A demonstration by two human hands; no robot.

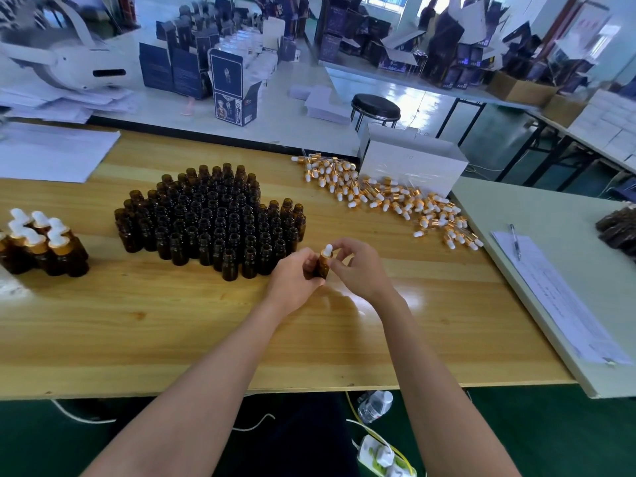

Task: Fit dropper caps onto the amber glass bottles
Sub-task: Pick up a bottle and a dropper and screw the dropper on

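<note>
My left hand [294,277] grips an amber glass bottle [321,267] just above the wooden table [206,321]. On the bottle's neck sits a dropper cap [327,250] with a white bulb and gold collar, and my right hand [356,266] pinches that cap. Behind my hands stands a dense cluster of several open amber bottles [213,218]. A heap of loose dropper caps [389,197] lies at the back right. Several capped bottles [41,242] stand at the left edge.
A white box [409,160] stands behind the cap heap. To the right a pale side table [550,218] carries a paper sheet [557,297] and a pen [515,241]. White paper [51,149] lies at the back left. A black stool [375,106] stands beyond the table.
</note>
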